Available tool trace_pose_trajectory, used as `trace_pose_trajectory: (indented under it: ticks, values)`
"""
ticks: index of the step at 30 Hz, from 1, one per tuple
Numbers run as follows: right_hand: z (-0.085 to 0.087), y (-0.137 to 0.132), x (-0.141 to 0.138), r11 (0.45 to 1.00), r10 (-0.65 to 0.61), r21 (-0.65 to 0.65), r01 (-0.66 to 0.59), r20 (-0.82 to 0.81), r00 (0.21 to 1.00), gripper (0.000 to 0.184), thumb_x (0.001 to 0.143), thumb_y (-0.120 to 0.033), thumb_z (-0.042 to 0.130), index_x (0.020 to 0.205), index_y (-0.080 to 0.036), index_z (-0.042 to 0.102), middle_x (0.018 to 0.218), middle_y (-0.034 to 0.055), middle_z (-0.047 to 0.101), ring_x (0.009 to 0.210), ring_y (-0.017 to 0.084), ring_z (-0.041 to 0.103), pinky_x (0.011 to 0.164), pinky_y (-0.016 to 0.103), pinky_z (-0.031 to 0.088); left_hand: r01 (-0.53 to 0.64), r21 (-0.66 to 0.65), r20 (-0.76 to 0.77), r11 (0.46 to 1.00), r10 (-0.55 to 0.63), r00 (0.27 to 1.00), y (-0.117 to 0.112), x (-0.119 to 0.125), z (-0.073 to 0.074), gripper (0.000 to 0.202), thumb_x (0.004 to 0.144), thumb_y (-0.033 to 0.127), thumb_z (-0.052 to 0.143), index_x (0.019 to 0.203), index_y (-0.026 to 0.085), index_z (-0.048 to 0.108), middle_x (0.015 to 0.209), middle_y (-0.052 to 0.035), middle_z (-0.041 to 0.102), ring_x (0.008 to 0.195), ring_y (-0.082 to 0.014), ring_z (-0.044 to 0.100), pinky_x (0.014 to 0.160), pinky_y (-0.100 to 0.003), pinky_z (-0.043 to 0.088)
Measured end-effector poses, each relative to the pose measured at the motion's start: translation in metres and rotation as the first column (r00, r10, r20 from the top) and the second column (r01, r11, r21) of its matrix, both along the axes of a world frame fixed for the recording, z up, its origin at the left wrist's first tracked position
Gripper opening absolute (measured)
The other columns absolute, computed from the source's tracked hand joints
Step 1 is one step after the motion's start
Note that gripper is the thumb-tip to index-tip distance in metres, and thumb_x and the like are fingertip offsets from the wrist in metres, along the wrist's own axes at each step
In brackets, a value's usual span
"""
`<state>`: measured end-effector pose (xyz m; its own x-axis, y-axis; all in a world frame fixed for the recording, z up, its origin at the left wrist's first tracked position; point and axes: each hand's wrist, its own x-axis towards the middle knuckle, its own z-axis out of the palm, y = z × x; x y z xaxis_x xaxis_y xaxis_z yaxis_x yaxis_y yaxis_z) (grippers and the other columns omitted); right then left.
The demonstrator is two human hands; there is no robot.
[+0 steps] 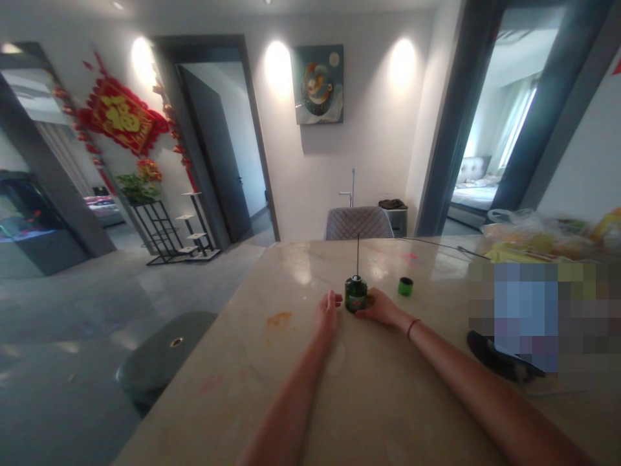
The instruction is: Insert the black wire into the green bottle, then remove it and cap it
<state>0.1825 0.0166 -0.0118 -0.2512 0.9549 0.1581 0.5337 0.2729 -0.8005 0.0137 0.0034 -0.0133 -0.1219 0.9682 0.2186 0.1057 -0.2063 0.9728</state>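
Observation:
A small dark green bottle (356,299) stands upright on the table, a thin dark stick (358,256) rising straight up from its white-topped neck. Around the bottle's right side and base, my right hand (383,307) has its fingers closed. My left hand (330,308) rests on the table just left of the bottle, its fingers loosely bent and apart, holding nothing; a narrow gap seems to separate it from the bottle. Behind my right hand sits a short green cap (405,287), separate from the bottle.
The stone-look table (301,382) bears orange and pink stains. Plastic bags (543,233) and a blurred-out patch with a dark object (485,353) below it lie to the right. A thin cable (431,243) runs along the far edge. A grey chair (359,223) and green stool (165,349) stand beside it.

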Motion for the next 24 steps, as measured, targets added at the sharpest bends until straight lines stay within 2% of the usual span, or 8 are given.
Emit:
trace_pose_trajectory:
  ticks: [7, 14, 18, 24]
  values:
    - [0.0, 0.02, -0.004, 0.992, -0.109, 0.081, 0.1, 0.116, 0.987, 0.038, 0.055, -0.039, 0.07, 0.084, -0.015, 0.068, 0.079, 0.0045, 0.067, 0.073, 0.019, 0.06, 0.063, 0.025, 0.043, -0.012, 0.013, -0.036, 1.0, 0.013, 0.999, 0.0, -0.001, -0.001, 0.064, 0.073, 0.069, 0.028, 0.073, 0.014, 0.061, 0.077, -0.0106, 0.065, 0.069, -0.0191, 0.059, 0.07, -0.034, 0.045]
    - [0.007, 0.05, -0.007, 0.988, -0.152, 0.022, 0.151, 0.231, 0.961, 0.043, 0.055, -0.05, 0.068, 0.086, -0.02, 0.069, 0.072, 0.0017, 0.066, 0.072, 0.017, 0.061, 0.061, 0.022, 0.042, -0.012, 0.027, -0.068, 1.0, 0.014, 0.998, 0.001, -0.002, -0.004, 0.065, 0.073, 0.069, 0.026, 0.07, 0.014, 0.06, 0.074, -0.0099, 0.064, 0.07, -0.0192, 0.058, 0.071, -0.034, 0.044]
    - [0.008, 0.065, -0.009, 0.972, -0.225, -0.009, 0.237, 0.28, 0.933, 0.048, 0.052, -0.054, 0.069, 0.086, -0.022, 0.069, 0.074, 0.0032, 0.067, 0.073, 0.019, 0.061, 0.06, 0.024, 0.043, -0.017, 0.01, -0.081, 1.0, 0.018, 0.997, 0.003, -0.002, -0.007, 0.064, 0.075, 0.067, 0.025, 0.071, 0.014, 0.061, 0.076, -0.0104, 0.064, 0.071, -0.019, 0.058, 0.072, -0.034, 0.043]
    - [0.005, 0.069, -0.012, 0.956, -0.286, 0.028, 0.291, 0.289, 0.914, 0.051, 0.053, -0.057, 0.066, 0.091, -0.022, 0.067, 0.08, 0.0056, 0.066, 0.079, 0.022, 0.061, 0.064, 0.027, 0.044, -0.015, 0.019, -0.089, 1.0, 0.016, 0.996, -0.001, -0.002, -0.003, 0.059, 0.078, 0.062, 0.026, 0.068, 0.014, 0.06, 0.072, -0.0081, 0.063, 0.068, -0.0173, 0.057, 0.069, -0.03, 0.043]
